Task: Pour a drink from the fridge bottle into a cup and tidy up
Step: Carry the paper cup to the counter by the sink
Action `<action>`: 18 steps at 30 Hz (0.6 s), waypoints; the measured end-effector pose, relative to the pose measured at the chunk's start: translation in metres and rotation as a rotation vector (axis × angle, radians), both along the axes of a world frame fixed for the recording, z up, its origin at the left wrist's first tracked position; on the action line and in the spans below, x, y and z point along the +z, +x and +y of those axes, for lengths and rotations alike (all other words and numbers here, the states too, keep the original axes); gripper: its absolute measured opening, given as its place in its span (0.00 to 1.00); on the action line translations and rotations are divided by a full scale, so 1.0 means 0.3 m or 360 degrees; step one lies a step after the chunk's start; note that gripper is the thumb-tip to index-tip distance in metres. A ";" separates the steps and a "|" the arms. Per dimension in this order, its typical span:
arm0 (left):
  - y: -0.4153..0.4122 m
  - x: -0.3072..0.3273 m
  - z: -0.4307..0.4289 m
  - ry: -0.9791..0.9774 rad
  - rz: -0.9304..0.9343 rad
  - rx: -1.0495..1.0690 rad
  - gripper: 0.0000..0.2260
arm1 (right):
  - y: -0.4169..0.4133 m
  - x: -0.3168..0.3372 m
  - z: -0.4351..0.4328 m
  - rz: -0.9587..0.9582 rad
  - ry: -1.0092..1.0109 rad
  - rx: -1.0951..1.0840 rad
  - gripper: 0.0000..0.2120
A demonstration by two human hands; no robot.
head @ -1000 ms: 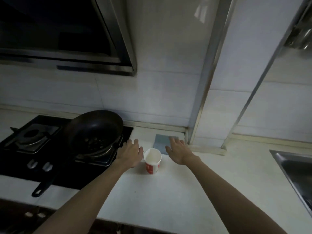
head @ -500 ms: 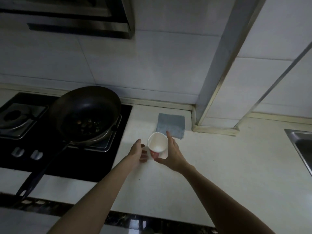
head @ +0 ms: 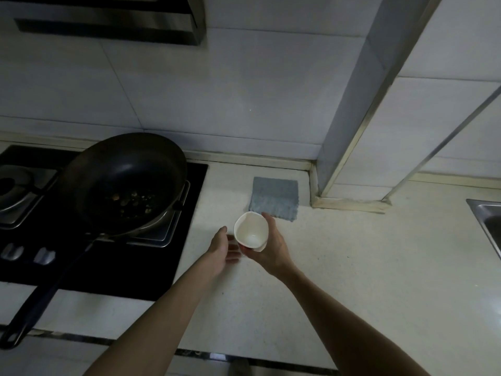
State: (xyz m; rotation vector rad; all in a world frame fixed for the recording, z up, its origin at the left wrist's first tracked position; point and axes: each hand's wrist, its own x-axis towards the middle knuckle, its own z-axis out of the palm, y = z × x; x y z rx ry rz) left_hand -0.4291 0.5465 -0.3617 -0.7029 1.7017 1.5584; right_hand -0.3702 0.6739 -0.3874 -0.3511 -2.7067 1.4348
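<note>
A white paper cup (head: 250, 230) with a red lower band is held just above the pale countertop (head: 352, 267), its rim squeezed out of round and tipped toward me. My right hand (head: 271, 248) is wrapped around its right side and base. Just left of the cup, my left hand (head: 223, 246) hovers palm-in with fingers apart, holding nothing. The cup's inside looks empty. No bottle is in view.
A folded grey cloth (head: 273, 198) lies behind the cup by the wall. A black wok (head: 122, 183) with dark bits sits on the black hob (head: 103, 253), handle pointing to the front left. A steel sink (head: 488, 226) is at the right edge.
One second ago the cup stood on the counter between both open hands. My right hand has since gripped and lifted it, squeezing the rim. My view has tilted down.
</note>
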 end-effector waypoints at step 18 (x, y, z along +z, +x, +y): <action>-0.056 0.113 0.055 0.0388 0.0049 -0.0054 0.22 | -0.027 0.231 0.045 0.0286 -0.0003 -0.0127 0.42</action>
